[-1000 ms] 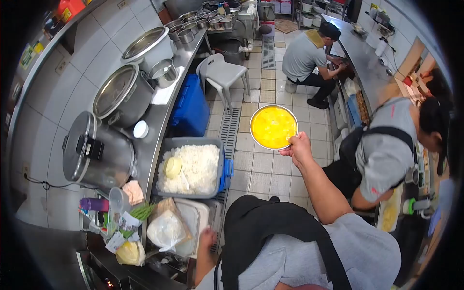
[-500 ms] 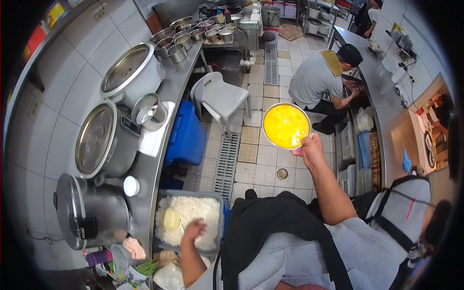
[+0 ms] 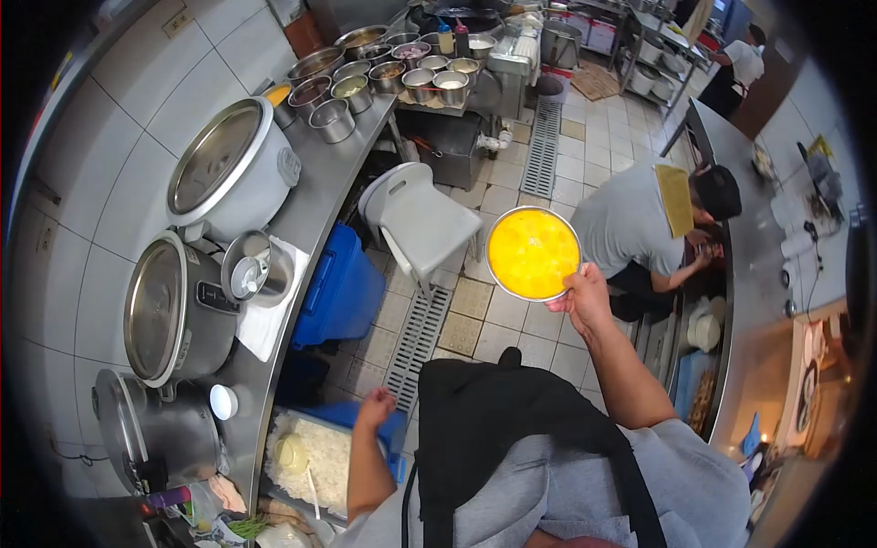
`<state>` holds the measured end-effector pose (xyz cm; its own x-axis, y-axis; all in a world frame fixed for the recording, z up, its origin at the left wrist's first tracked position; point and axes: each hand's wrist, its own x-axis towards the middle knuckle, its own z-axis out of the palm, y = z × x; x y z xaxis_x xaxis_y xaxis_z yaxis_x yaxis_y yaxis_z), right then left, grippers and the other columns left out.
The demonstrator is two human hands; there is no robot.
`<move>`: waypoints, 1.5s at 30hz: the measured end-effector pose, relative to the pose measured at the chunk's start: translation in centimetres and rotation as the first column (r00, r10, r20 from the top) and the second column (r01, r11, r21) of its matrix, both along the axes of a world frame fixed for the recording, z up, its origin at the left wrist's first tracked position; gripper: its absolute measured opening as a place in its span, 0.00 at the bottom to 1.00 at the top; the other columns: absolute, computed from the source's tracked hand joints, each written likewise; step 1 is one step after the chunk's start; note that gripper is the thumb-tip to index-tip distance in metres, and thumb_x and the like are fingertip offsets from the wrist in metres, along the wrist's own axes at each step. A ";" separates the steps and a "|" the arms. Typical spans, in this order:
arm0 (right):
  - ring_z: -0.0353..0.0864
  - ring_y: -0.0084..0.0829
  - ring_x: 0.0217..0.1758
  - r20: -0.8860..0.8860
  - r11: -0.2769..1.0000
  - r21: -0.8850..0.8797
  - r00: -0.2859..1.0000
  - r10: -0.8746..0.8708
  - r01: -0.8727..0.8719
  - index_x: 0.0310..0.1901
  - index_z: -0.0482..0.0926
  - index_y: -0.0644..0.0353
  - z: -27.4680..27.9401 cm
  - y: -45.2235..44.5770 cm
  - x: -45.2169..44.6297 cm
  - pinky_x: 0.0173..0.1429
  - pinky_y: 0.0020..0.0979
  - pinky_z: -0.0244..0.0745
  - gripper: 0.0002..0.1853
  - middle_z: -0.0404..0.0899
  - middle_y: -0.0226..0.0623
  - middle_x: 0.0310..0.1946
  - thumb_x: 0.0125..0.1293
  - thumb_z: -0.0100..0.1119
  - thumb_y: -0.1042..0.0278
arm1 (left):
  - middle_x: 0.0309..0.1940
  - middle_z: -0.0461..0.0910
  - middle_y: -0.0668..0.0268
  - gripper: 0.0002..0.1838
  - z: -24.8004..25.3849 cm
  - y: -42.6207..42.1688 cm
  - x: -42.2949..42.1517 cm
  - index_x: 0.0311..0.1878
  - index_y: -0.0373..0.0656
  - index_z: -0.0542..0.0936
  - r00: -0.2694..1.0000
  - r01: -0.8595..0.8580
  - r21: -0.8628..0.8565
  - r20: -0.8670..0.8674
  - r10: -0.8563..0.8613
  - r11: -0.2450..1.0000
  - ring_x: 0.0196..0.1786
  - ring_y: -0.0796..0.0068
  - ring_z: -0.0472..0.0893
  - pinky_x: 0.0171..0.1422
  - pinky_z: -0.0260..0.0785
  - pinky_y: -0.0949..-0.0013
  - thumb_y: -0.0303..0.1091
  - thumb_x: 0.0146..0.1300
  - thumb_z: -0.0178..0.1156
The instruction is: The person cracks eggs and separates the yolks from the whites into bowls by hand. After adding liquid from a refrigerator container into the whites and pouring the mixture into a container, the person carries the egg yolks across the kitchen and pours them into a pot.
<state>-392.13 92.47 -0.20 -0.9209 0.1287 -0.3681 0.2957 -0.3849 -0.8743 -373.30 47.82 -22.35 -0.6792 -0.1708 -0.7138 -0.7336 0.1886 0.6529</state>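
Observation:
My right hand (image 3: 583, 294) grips the rim of a round metal bowl (image 3: 533, 253) filled with yellow liquid, thumb on top, held out over the tiled floor. My left hand (image 3: 375, 408) hangs low on the left with nothing seen in it; its fingers look loosely curled and are small in view, so how far they are apart is unclear. Just below and left of it is a tub of white rice (image 3: 320, 455), with a pale yellow bowl (image 3: 292, 453) and a white utensil lying in the rice.
A steel counter (image 3: 320, 196) on the left bears large cookers (image 3: 183, 306) and many metal pots (image 3: 352, 91). Ahead stand a grey chair (image 3: 425, 219) and a blue bin (image 3: 338, 288). At the right, a person (image 3: 630, 219) sits bent toward the counter; another person (image 3: 738, 68) stands farther back.
The view has moved forward along the aisle and turned; the chair and pots are nearer. The bowl stays in my right hand. My left hand has swung from over the rice to the tub's right side.

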 end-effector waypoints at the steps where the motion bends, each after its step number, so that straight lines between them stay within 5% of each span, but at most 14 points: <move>1: 0.83 0.36 0.20 0.009 1.000 0.002 1.000 0.014 -0.014 0.43 0.63 0.60 0.0 0.3 -1.6 0.22 0.33 0.84 0.09 0.80 0.50 0.31 0.62 0.46 0.80 | 0.39 0.80 0.66 0.20 -1.5 0.8 1.2 0.59 0.43 0.74 0.997 -0.069 0.073 0.039 0.066 0.995 0.34 0.74 0.79 0.33 0.73 0.67 0.28 0.63 0.61; 3: 0.83 0.36 0.20 -0.005 1.000 -0.001 1.000 0.026 -0.026 0.42 0.62 0.60 0.0 0.7 -5.1 0.22 0.33 0.84 0.08 0.80 0.50 0.30 0.62 0.47 0.80 | 0.35 0.81 0.65 0.21 -8.2 0.2 4.7 0.57 0.41 0.74 0.961 -0.255 0.318 0.187 0.203 0.913 0.28 0.72 0.79 0.29 0.72 0.68 0.31 0.61 0.63; 6: 0.83 0.40 0.21 -0.017 0.997 -0.037 0.998 0.061 -0.061 0.39 0.60 0.61 0.3 0.9 -9.9 0.20 0.35 0.83 0.08 0.78 0.52 0.31 0.62 0.46 0.81 | 0.40 0.83 0.58 0.20 -3.3 3.6 5.6 0.57 0.40 0.75 0.959 -0.038 -0.027 0.281 0.044 0.999 0.31 0.60 0.84 0.25 0.73 0.61 0.33 0.61 0.63; 10: 0.83 0.39 0.21 -0.007 0.997 -0.030 0.997 0.071 -0.071 0.42 0.62 0.61 -0.2 0.6 -15.8 0.21 0.35 0.84 0.08 0.79 0.51 0.30 0.63 0.47 0.80 | 0.35 0.81 0.60 0.19 -11.8 -0.8 6.1 0.55 0.43 0.76 0.955 -0.173 0.294 0.284 0.087 0.940 0.33 0.61 0.84 0.25 0.74 0.60 0.32 0.60 0.63; 12: 0.84 0.39 0.21 -0.012 0.997 -0.051 0.998 0.056 -0.056 0.42 0.62 0.61 0.3 0.2 -18.3 0.21 0.35 0.84 0.08 0.79 0.51 0.30 0.62 0.47 0.80 | 0.34 0.80 0.60 0.18 -13.7 -3.9 1.2 0.55 0.42 0.76 0.957 0.283 0.057 -0.087 -0.278 0.957 0.31 0.63 0.82 0.24 0.73 0.61 0.31 0.60 0.62; 15: 0.84 0.40 0.22 -0.018 0.994 -0.081 0.997 0.070 -0.071 0.45 0.63 0.63 0.3 0.0 -22.1 0.22 0.36 0.84 0.11 0.80 0.51 0.31 0.62 0.46 0.80 | 0.32 0.79 0.61 0.18 -15.5 -7.0 -5.7 0.54 0.41 0.76 0.482 0.606 -0.503 -0.384 -0.788 0.616 0.28 0.65 0.81 0.23 0.72 0.62 0.30 0.60 0.62; 16: 0.84 0.40 0.22 -0.014 0.995 -0.088 0.999 0.047 -0.048 0.46 0.63 0.64 0.6 0.0 -24.1 0.22 0.36 0.84 0.11 0.80 0.51 0.31 0.62 0.47 0.80 | 0.32 0.79 0.63 0.18 -13.9 -7.2 -9.9 0.53 0.40 0.75 0.905 0.379 -0.121 -0.158 -0.395 0.918 0.28 0.67 0.80 0.24 0.72 0.64 0.29 0.60 0.61; 17: 0.83 0.40 0.22 -0.001 0.994 -0.096 0.999 0.044 -0.044 0.47 0.63 0.64 0.7 -0.1 -24.9 0.23 0.36 0.84 0.12 0.80 0.50 0.31 0.62 0.47 0.80 | 0.32 0.78 0.64 0.18 -3.8 -3.8 -17.8 0.53 0.40 0.75 0.958 -0.272 0.049 0.108 0.266 0.961 0.28 0.68 0.79 0.25 0.72 0.65 0.28 0.59 0.61; 21: 0.83 0.42 0.23 0.009 0.992 -0.121 1.000 0.022 -0.021 0.45 0.61 0.65 0.8 0.6 -28.6 0.21 0.36 0.84 0.10 0.77 0.52 0.31 0.62 0.47 0.80 | 0.39 0.78 0.68 0.21 -1.3 -5.2 -30.1 0.56 0.41 0.73 0.945 -0.265 0.069 -0.178 0.273 0.962 0.35 0.74 0.79 0.33 0.71 0.72 0.25 0.58 0.61; 28: 0.83 0.39 0.21 0.020 0.993 -0.121 1.000 0.000 0.003 0.45 0.62 0.62 0.1 4.8 -34.4 0.22 0.35 0.83 0.10 0.79 0.50 0.30 0.63 0.47 0.79 | 0.42 0.78 0.67 0.27 3.8 3.3 -40.2 0.61 0.41 0.71 0.952 -0.248 0.046 -0.171 0.252 0.968 0.34 0.76 0.78 0.32 0.70 0.73 0.25 0.57 0.62; 36: 0.83 0.39 0.21 0.028 0.998 -0.058 0.999 0.027 -0.026 0.42 0.62 0.63 0.6 12.7 -40.8 0.21 0.35 0.83 0.08 0.78 0.50 0.29 0.62 0.46 0.81 | 0.45 0.79 0.57 0.27 -1.0 14.2 -39.6 0.63 0.39 0.69 0.961 -0.237 0.114 0.173 0.215 0.965 0.30 0.68 0.80 0.25 0.71 0.68 0.27 0.59 0.60; 40: 0.81 0.38 0.18 0.042 0.998 -0.063 0.999 0.008 -0.006 0.43 0.61 0.61 1.3 16.4 -43.4 0.19 0.35 0.82 0.10 0.78 0.49 0.27 0.62 0.47 0.79 | 0.42 0.79 0.54 0.26 -7.2 15.1 -36.5 0.63 0.38 0.67 0.999 0.049 0.062 -0.011 -0.048 0.997 0.28 0.65 0.81 0.21 0.70 0.66 0.27 0.61 0.58; 43: 0.81 0.38 0.19 0.061 0.997 -0.078 0.998 -0.019 0.023 0.43 0.61 0.61 0.3 19.0 -45.1 0.20 0.35 0.83 0.10 0.78 0.49 0.27 0.62 0.47 0.79 | 0.38 0.80 0.55 0.22 1.0 20.2 -38.9 0.59 0.37 0.72 0.955 -0.083 -0.010 0.285 0.083 0.996 0.29 0.65 0.82 0.22 0.71 0.64 0.28 0.61 0.59; 45: 0.82 0.38 0.19 0.065 0.995 -0.085 0.997 -0.041 0.046 0.43 0.61 0.62 -0.2 20.6 -46.1 0.21 0.36 0.83 0.10 0.78 0.49 0.27 0.62 0.47 0.79 | 0.33 0.80 0.59 0.16 -1.7 19.4 -38.0 0.50 0.36 0.78 0.953 0.061 -0.030 0.300 -0.049 0.998 0.32 0.68 0.82 0.27 0.73 0.65 0.28 0.59 0.61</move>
